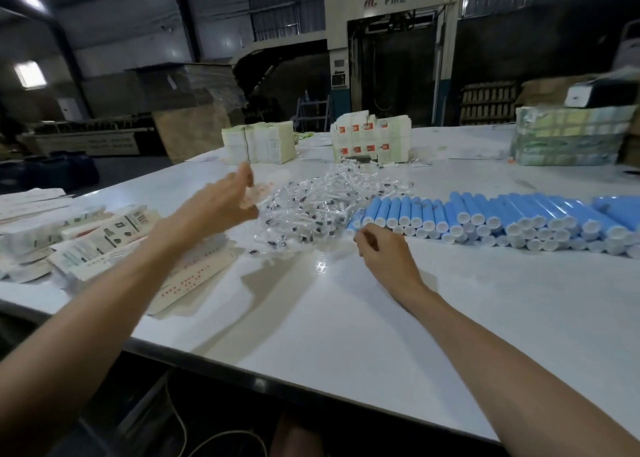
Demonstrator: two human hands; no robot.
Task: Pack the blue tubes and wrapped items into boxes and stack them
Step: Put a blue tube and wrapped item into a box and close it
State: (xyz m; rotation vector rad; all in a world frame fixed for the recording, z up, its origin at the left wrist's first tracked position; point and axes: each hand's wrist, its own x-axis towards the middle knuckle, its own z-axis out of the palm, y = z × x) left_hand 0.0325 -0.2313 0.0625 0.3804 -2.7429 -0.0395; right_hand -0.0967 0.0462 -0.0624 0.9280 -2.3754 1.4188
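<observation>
Right hand (fingers curled) at blue tubes; left hand raised.

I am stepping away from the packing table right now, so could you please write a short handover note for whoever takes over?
Left hand: raised over the table, fingers extended, with a blurred pale carton at its fingertips; grip unclear.
Right hand: fingers curled at the left end of the blue tubes; unclear whether it holds one.
Wrapped items: loose pile mid-table, left of the tubes.
Flat cartons: heaped at the left.
Done: stacked boxes stand at the far side.
Left: many tubes and wrapped items are still unpacked.
</observation>
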